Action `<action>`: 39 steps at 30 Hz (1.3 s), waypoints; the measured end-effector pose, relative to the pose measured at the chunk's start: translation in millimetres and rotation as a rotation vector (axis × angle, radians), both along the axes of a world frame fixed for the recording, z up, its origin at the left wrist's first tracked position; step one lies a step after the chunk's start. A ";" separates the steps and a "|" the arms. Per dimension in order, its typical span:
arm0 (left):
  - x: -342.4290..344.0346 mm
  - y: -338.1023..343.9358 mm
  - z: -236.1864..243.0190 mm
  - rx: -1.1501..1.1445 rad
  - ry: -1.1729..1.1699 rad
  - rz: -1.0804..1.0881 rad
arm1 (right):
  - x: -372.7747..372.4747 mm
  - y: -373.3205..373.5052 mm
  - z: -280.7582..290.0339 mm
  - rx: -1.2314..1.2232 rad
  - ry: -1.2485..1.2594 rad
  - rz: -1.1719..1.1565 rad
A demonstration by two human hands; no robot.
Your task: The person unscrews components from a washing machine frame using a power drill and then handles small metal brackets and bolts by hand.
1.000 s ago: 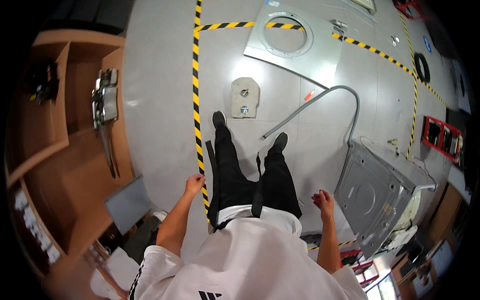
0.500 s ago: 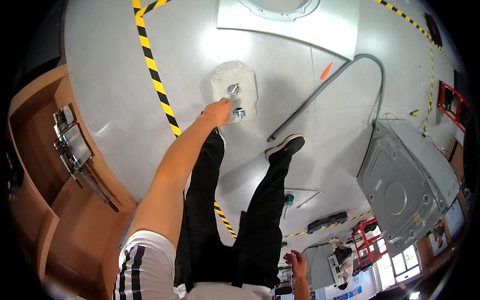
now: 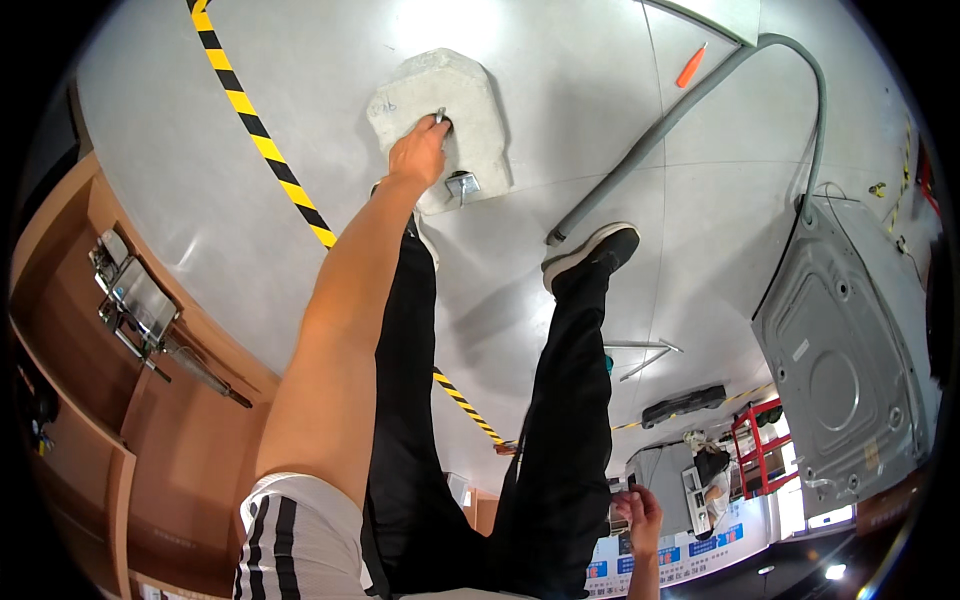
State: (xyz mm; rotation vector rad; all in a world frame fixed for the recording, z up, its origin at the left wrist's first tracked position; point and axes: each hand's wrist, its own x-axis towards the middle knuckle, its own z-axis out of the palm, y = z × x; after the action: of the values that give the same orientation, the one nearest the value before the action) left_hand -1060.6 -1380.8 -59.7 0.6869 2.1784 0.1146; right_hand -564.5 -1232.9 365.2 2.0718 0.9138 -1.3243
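On the grey floor (image 3: 715, 235), the block (image 3: 473, 125) lies far, left of the hose (image 3: 660, 131). The left hand (image 3: 418, 153) has its fingers pinched on the block's far fitting (image 3: 440, 115); the right hand (image 3: 643, 512), near and right, hangs with fingers loosely parted.

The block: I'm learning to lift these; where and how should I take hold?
Probably by its two metal studs, from above: they stick up, while the block lies flat on the floor. The left hand is at the farther stud.
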 end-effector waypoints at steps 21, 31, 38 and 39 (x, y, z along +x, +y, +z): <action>3.6 -129.2 98.6 0.332 -0.763 1.220 | -312.2 -91.5 -374.0 -0.129 0.453 0.178; 18.1 -151.7 92.2 0.221 -0.770 1.034 | -343.3 -117.3 -411.9 -0.169 0.388 0.101; 48.8 -119.6 100.2 0.145 -0.804 1.028 | -303.1 -120.1 -337.4 -0.296 0.642 0.110; 53.6 -114.7 101.8 0.144 -0.799 1.013 | -301.7 -119.3 -328.3 -0.317 0.685 0.114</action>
State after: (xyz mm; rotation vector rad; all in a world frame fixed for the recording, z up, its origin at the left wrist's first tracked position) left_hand -1007.0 -1495.4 42.1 -0.4156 1.5276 0.9025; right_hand -866.2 -1352.2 36.9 1.3124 0.9837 -2.0090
